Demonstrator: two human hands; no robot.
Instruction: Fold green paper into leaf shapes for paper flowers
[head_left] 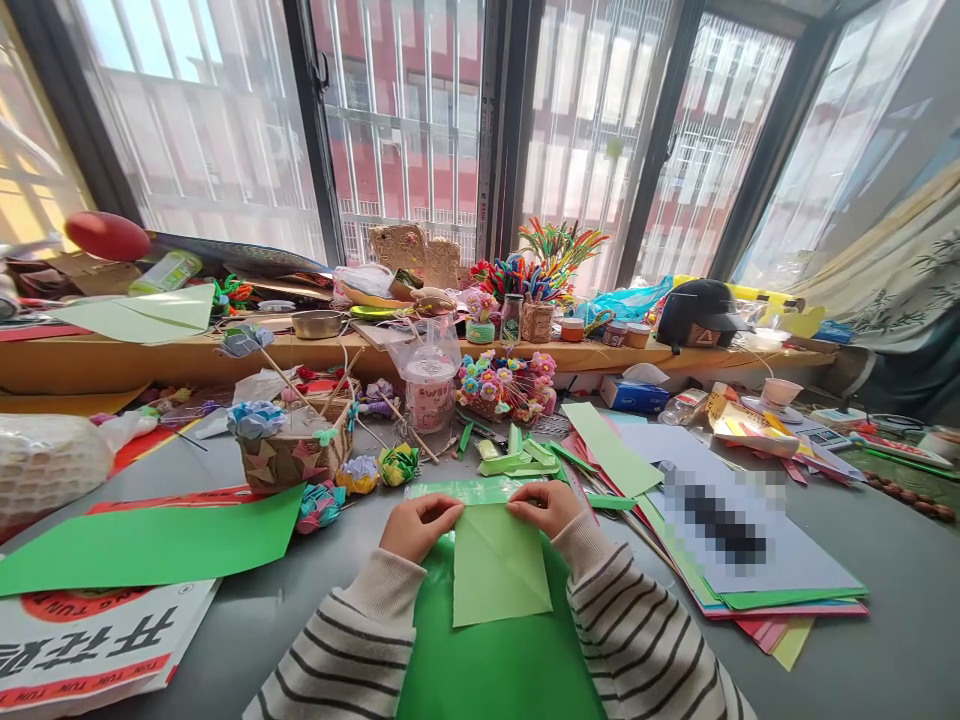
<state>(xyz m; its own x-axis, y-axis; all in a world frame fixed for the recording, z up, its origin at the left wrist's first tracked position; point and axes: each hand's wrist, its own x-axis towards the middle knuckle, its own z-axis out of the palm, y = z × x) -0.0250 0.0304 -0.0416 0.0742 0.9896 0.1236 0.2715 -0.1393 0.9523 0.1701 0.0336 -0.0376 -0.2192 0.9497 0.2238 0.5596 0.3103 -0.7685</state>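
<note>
A light green sheet of paper [501,570] with faint crease lines lies in front of me, over a shiny green mat [499,670]. My left hand [421,524] pinches its upper left corner between thumb and fingers. At the upper right corner, my right hand [549,505] has a like pinch on the same sheet. Just beyond the paper are several folded light green strips [517,462] in a loose pile.
On the left stand a basket [294,462] with paper flowers and a dark green sheet [150,545]. A stack of coloured paper [780,560] lies to the right. Behind are a plastic cup [430,400], a tissue box [634,394], and a cluttered ledge [480,352] under windows.
</note>
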